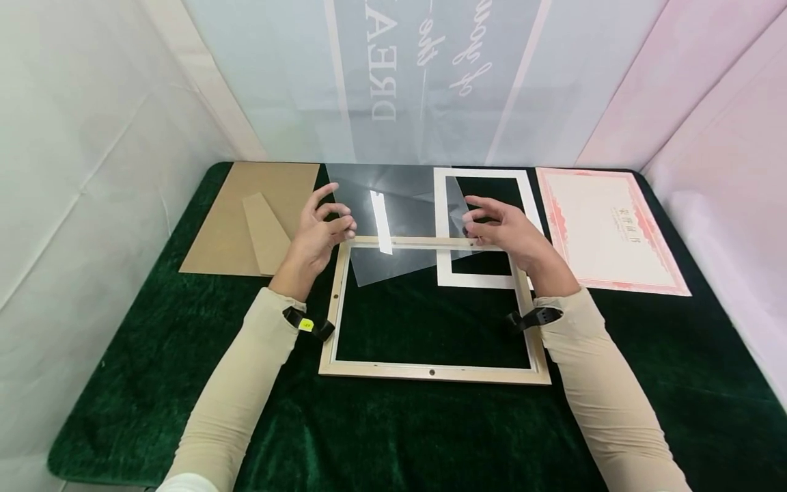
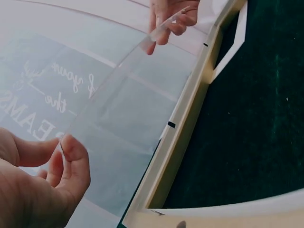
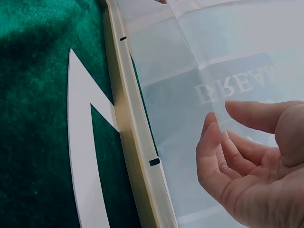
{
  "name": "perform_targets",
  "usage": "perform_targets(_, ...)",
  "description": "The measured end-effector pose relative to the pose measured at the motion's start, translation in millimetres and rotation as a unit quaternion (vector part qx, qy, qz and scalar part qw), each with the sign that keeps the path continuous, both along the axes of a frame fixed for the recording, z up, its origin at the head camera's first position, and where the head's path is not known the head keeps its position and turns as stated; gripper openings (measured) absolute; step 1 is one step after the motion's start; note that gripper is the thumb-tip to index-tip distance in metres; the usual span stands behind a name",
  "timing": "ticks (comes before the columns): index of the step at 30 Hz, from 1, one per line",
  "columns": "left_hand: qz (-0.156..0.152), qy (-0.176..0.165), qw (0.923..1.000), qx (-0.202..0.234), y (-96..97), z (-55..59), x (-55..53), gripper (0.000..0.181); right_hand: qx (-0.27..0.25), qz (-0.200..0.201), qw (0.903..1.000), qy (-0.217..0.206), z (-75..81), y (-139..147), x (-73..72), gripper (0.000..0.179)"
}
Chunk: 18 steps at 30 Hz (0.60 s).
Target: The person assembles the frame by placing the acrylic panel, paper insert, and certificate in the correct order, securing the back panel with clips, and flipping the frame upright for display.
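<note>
The left hand [image 1: 320, 232] pinches the left edge of a clear sheet [image 1: 412, 215] between thumb and fingertips; the right hand [image 1: 507, 232] holds the opposite edge, apparently lightly. The sheet hangs above the far bar of a wooden frame [image 1: 381, 371]. Gripped only at its edges, such a thin sheet could well flex or slip if either pinch loosens, and a dip of the near edge might scrape the bar. Fingertips sliding inward could smudge it

The sheet sits askew: its near edge slants, the right end farther than the left. Its long axis seems to run near to far, though transparency makes that uncertain; the frame's runs left to right. A white mat [image 1: 473, 281] lies partly under the frame's far right corner on the green surface [image 1: 381, 437], where it could snag a shifted frame
</note>
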<state>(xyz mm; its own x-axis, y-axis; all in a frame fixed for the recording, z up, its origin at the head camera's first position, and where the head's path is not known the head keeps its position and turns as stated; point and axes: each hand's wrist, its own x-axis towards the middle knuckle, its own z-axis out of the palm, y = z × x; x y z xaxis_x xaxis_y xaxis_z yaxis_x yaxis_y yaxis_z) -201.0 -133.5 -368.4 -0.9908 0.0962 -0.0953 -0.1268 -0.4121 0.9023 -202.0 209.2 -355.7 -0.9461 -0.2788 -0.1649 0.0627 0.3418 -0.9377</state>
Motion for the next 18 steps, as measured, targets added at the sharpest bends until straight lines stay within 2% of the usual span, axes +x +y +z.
perform_targets(6,0.036,0.008,0.9978,0.055,2.3,3.5,-0.1,0.065,-0.022,-0.006,0.9997,-0.01,-2.3,-2,0.4,0.06)
perform_targets(12,0.062,0.037,0.9959,0.054,7.0,6.2,4.1,0.067,-0.051,-0.024,0.9982,-0.02,-4.9,-6,1.4,0.057)
perform_targets(15,0.063,0.046,0.9959,0.046,10.1,6.6,7.4,0.067,-0.119,-0.053,0.9909,-0.035,-4.9,-9,1.5,0.052)
perform_targets(18,0.057,0.047,0.9968,0.03,13.6,5.4,10.3,0.065,-0.204,-0.079,0.9752,-0.035,-4.0,-12,1.1,0.047)
